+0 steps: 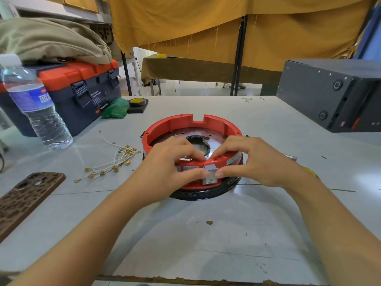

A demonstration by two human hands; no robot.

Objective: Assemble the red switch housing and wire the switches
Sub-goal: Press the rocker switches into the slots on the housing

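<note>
The round red switch housing [185,122] lies on the grey table on a black base ring [206,195]. In its near wall sits a grey rocker switch [210,178], with a second grey switch [188,168] just left of it. My left hand [171,166] and my right hand [253,159] both grip the near rim, fingers hooked over the top edge and thumbs pressed against the rocker switch from either side. A bundle of white wires with gold ring terminals [115,159] lies loose to the left of the housing.
A phone in a brown patterned case [26,199] lies at the near left. A water bottle [35,106] and a blue-and-orange toolbox [82,89] stand at the far left, with a tape roll [138,102] behind. A dark grey box [334,93] occupies the far right.
</note>
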